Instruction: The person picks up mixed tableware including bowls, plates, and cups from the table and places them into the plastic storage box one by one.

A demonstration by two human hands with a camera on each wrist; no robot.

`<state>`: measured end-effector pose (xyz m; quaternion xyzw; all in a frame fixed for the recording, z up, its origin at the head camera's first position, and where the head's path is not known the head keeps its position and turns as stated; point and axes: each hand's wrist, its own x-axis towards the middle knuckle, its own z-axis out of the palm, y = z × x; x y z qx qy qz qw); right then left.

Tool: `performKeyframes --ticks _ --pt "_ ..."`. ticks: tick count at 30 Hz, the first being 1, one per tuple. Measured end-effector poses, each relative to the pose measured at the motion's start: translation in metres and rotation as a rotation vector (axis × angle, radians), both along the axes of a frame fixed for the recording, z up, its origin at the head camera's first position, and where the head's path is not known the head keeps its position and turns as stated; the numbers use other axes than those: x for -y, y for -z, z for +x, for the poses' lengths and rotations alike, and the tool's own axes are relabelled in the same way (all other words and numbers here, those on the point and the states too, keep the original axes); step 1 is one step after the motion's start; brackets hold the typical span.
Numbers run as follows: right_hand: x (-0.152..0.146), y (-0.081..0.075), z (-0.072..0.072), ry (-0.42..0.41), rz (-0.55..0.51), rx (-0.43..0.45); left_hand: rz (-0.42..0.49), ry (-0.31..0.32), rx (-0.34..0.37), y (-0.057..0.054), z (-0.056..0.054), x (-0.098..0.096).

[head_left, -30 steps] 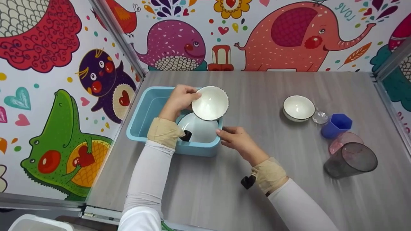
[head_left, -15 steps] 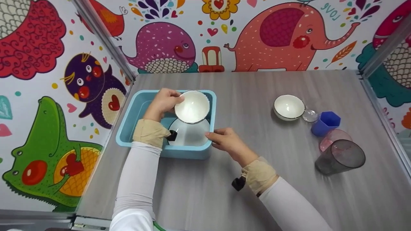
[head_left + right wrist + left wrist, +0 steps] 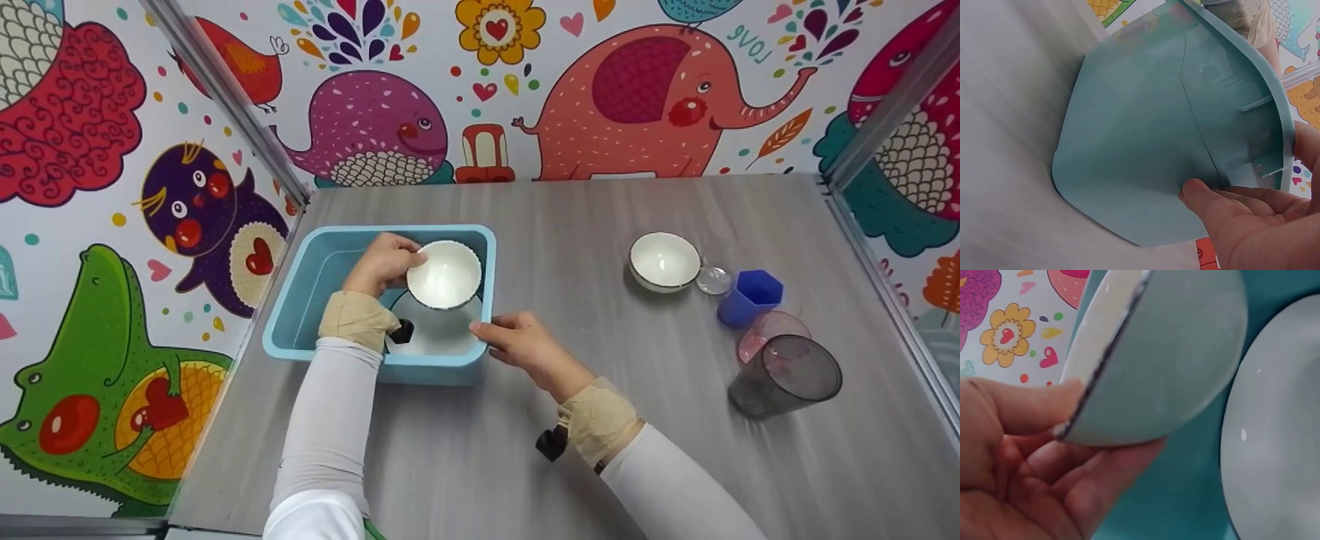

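My left hand (image 3: 384, 262) pinches a white bowl (image 3: 445, 274) with a dark rim, thumb inside and fingers beneath, as the left wrist view shows. The bowl is tilted inside the light blue plastic basin (image 3: 289, 315). Below it in the basin lies a larger white dish (image 3: 431, 330), also seen in the left wrist view as a white curved dish (image 3: 1275, 416). My right hand (image 3: 525, 349) grips the basin's right wall near the front corner. In the right wrist view its thumb is over the rim and its fingers (image 3: 1199, 194) press the outer wall.
At the right of the grey table (image 3: 570, 255) stand another white bowl (image 3: 664, 262), a small clear glass piece (image 3: 713, 280), a blue hexagonal cup (image 3: 750, 298), a pink transparent cup (image 3: 769, 330) and a tilted dark grey tumbler (image 3: 787, 379). Patterned panels (image 3: 600, 90) border the table.
My left hand has lowered the white bowl from over the basin's right rim down into the basin. The right hand keeps its grip on the basin wall. The head view has shifted.
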<state>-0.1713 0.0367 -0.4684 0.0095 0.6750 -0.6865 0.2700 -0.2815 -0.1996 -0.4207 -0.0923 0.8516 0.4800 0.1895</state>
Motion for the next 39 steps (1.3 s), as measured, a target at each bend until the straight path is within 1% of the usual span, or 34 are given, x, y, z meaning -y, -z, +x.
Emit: performKeyframes --ticks 5,10,15,19,23,28,32,35,39 --pt "-0.001 0.0 0.0 -0.01 0.003 -0.004 -0.015 0.02 0.029 0.007 -0.005 -0.001" --pt "-0.001 -0.002 -0.002 -0.009 0.011 0.011 -0.028 0.047 0.049 0.013 -0.009 -0.001" --pt "-0.001 -0.003 -0.003 -0.016 0.025 0.019 -0.079 0.078 0.062 0.022 -0.01 0.002" --pt "-0.001 -0.002 -0.004 -0.015 0.032 0.023 -0.145 0.1 0.055 0.028 -0.011 0.003" --pt "0.0 0.0 -0.003 -0.013 0.017 0.026 -0.203 0.107 0.034 0.033 -0.01 0.003" --pt "0.0 0.001 -0.001 -0.008 0.006 0.019 -0.239 0.123 0.011 0.039 -0.009 0.004" --pt "0.001 0.004 0.001 -0.017 -0.002 0.023 -0.258 0.144 0.029 0.043 -0.007 0.005" --pt "0.0 0.005 0.001 -0.02 -0.007 0.02 -0.279 0.16 0.03 0.045 -0.007 0.004" --pt "-0.002 0.003 -0.002 -0.012 0.006 0.001 -0.309 0.182 0.02 0.044 -0.012 0.001"
